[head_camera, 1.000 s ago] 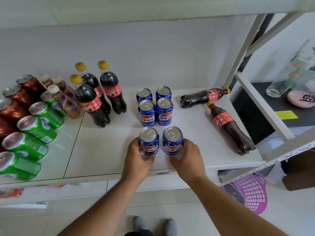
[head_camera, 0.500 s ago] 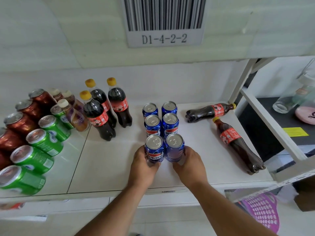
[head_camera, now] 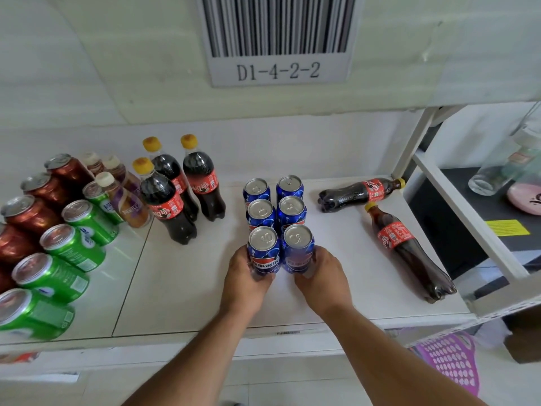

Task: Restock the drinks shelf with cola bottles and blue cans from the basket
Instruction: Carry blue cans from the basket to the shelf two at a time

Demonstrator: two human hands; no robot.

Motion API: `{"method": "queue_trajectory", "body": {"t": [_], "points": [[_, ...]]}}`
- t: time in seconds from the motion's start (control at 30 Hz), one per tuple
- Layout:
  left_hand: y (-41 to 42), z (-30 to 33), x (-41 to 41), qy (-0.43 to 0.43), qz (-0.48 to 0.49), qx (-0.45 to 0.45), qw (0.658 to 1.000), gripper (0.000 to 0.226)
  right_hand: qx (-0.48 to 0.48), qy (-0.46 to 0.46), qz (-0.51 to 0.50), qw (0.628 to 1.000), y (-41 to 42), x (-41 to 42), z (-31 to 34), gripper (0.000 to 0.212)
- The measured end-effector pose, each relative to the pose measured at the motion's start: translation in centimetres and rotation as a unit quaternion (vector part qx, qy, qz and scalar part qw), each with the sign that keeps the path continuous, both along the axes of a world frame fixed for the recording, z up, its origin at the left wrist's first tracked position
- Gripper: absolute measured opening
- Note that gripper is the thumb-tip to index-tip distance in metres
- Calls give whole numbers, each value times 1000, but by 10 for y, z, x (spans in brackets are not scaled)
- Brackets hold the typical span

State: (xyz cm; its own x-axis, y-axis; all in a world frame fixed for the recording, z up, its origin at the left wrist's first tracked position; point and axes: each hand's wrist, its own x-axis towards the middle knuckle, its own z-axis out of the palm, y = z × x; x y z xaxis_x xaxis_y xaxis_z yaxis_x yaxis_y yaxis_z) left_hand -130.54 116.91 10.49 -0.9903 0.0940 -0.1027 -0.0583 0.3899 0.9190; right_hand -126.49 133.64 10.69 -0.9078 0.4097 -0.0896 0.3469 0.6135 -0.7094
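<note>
While both front cans go in, slide them level until they sit against the row behind. Left to right: standing cola bottles [head_camera: 187, 197]; left hand [head_camera: 246, 284], grip curled round left blue can [head_camera: 263, 252]; right hand [head_camera: 322, 281], curled round right blue can [head_camera: 298, 249]; toppled cola bottles [head_camera: 407, 250] on shelf [head_camera: 181, 288]; purple basket [head_camera: 448, 361], contents apparently hidden.

Lighting is bright, even and diffuse; shadows under the standing cola bottles [head_camera: 175, 206] are soft and short. Glare sits on the silver tops of the blue cans [head_camera: 275, 212] and on the glossy white shelf [head_camera: 181, 282] near 9 o'clock. Wide-angle distortion bends the shelf edge and leans the green cans [head_camera: 58, 268] outward. The barcode label [head_camera: 278, 39] at 12 o'clock reads sharp; the purple basket [head_camera: 450, 361] at 5 o'clock is soft.
</note>
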Motion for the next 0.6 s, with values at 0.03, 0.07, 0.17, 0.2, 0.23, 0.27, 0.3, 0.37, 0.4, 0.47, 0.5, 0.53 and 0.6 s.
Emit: {"method": "queue_trajectory", "body": {"t": [0.03, 0.07, 0.17, 0.2, 0.23, 0.27, 0.3, 0.37, 0.4, 0.47, 0.5, 0.53, 0.6], "points": [[1, 1, -1, 1, 0, 1, 1000, 75, -1, -2, -1, 1000, 0, -1, 1, 41], [2, 2, -1, 2, 0, 3, 1000, 73, -1, -3, -2, 1000, 0, -2, 1, 42], [3, 3, -3, 3, -2, -4, 1000, 73, -2, -7, -3, 1000, 1, -5, 2, 41], [3, 3, -4, 1, -2, -4, 1000, 74, -4, -6, -2, 1000, 2, -6, 2, 40], [4, 3, -5, 0, -2, -4, 1000, 75, -8, -5, -1, 1000, 2, -7, 3, 38], [4, 2, -5, 0, -1, -5, 1000, 76, -12, -4, -1, 1000, 2, -7, 4, 38], [5, 2, -5, 1, 0, -6, 1000, 78, -15, -5, -2, 1000, 2, -7, 5, 38], [5, -1, -7, 6, 2, -4, 1000, 77, -18, 0, -5, 1000, 3, -9, 5, 37], [4, -3, -7, 10, 0, -4, 1000, 76, -18, 3, -5, 1000, 3, -9, 5, 37], [1, -7, -7, 9, -18, -25, 999, 77, -19, -7, 8, 1000, 4, -5, 6, 46], [-2, -9, -6, 5, -29, -37, 999, 80, -22, -22, 14, 999, 6, -1, 6, 57], [-6, -12, -5, -4, -32, -41, 999, 82, -29, -35, 15, 999, 8, 4, 7, 68], [-15, -8, -3, -33, 8, -17, 999, 77, -70, -23, 1, 997, 15, 14, 13, 72]]}}
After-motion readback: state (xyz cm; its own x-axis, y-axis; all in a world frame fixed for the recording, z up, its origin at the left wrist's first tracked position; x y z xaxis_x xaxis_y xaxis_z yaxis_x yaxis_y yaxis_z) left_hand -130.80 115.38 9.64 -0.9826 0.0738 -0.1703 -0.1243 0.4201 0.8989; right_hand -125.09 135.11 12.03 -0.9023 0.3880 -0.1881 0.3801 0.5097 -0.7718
